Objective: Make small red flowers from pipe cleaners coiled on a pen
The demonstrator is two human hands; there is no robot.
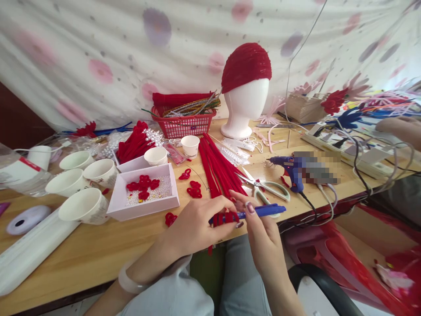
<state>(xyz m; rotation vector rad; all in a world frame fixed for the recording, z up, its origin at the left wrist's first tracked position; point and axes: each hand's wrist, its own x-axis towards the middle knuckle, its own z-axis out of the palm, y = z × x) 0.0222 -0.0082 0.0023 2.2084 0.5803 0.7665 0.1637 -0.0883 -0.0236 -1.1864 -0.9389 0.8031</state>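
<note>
Behind the wooden table (98, 250) hangs a pale cloth with pink flowers, and against it at the table's far edge stands a white foam head (245, 107) in a red cap. At the near edge my left hand (194, 226) is curled, its fingers pressed together around a red pipe cleaner (225, 218) coiled on a blue pen (263, 212). My right hand (263, 232) pinches the same pen from below, thumb and fingers closed on its barrel, which lies level over the table's near edge. Just beyond my hands lie a bundle of red pipe cleaners (217, 169) and scissors (268, 188), with a blue glue gun (291, 169) towards the right edge. A pink tray (144, 206) of red loops sits left of them, paper cups (83, 206) beside it.
</note>
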